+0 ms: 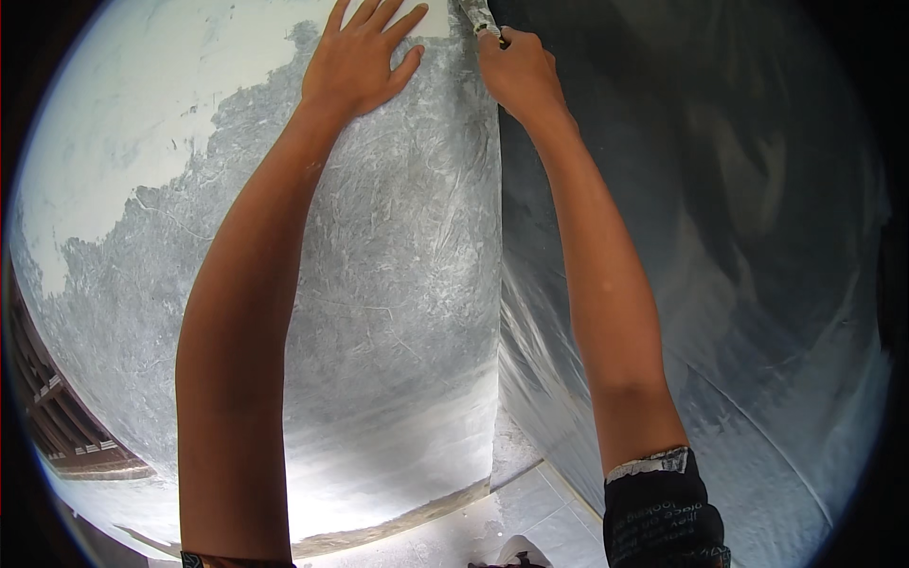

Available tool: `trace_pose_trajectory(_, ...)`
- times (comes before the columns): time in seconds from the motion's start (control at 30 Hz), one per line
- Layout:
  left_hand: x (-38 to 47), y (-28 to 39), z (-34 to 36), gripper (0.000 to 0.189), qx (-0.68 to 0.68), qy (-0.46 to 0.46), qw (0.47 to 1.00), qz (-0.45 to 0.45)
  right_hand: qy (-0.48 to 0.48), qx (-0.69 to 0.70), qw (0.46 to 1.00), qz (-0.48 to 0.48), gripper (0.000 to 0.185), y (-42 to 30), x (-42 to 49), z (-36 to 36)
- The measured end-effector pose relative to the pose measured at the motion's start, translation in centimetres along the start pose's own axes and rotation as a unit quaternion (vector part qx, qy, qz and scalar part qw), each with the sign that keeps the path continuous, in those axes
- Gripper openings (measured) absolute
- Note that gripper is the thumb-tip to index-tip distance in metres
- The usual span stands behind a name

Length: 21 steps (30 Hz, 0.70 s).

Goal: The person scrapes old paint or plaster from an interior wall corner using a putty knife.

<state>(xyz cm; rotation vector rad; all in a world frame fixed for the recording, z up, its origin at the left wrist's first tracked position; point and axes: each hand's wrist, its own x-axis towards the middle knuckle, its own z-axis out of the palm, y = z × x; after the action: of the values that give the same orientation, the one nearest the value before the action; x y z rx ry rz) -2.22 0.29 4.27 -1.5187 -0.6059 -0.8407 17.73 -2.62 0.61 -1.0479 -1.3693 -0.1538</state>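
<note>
My left hand [355, 71] lies flat with spread fingers on a plastered wall [398, 213], holding nothing. Its fingers reach onto the white coat [156, 92] that covers the wall's upper left; below that coat the surface is rough and grey. In my right hand [524, 77] is a scraper-like hand tool [484, 20], held at the wall's right vertical edge. The top frame edge cuts off the tool's far end, so its exact kind is unclear.
Right of the wall edge spreads a dark, sheet-like surface [710, 213] with pale patches. Slatted brown woodwork [57, 405] shows at the lower left. Below are floor tiles [540, 508] and part of a shoe [522, 552].
</note>
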Motion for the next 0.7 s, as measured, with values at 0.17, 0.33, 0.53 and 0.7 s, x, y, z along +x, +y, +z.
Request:
trace_pose_trajectory(0.17,-0.3,-0.3,-0.1,0.056,-0.004,0.0,1.0,-0.004,-0.029,0.026,0.999,0.011,0.051,-0.2,-2.4,-0.3)
trace_pose_trajectory(0.33,-0.1,-0.1,0.2,0.056,-0.003,0.006,1.0,0.0,-0.027,0.031,0.999,-0.013,0.05,-1.1,-0.8,-0.8)
trace_pose_trajectory(0.53,-0.1,-0.1,0.1,0.056,-0.003,0.0,1.0,-0.004,-0.025,0.024,0.999,-0.009,0.05,0.0,-2.3,-0.3)
trace_pose_trajectory(0.7,0.0,-0.1,-0.1,0.056,-0.009,0.01,1.0,-0.002,-0.015,0.038,0.999,0.0,0.049,-1.0,-1.1,-0.5)
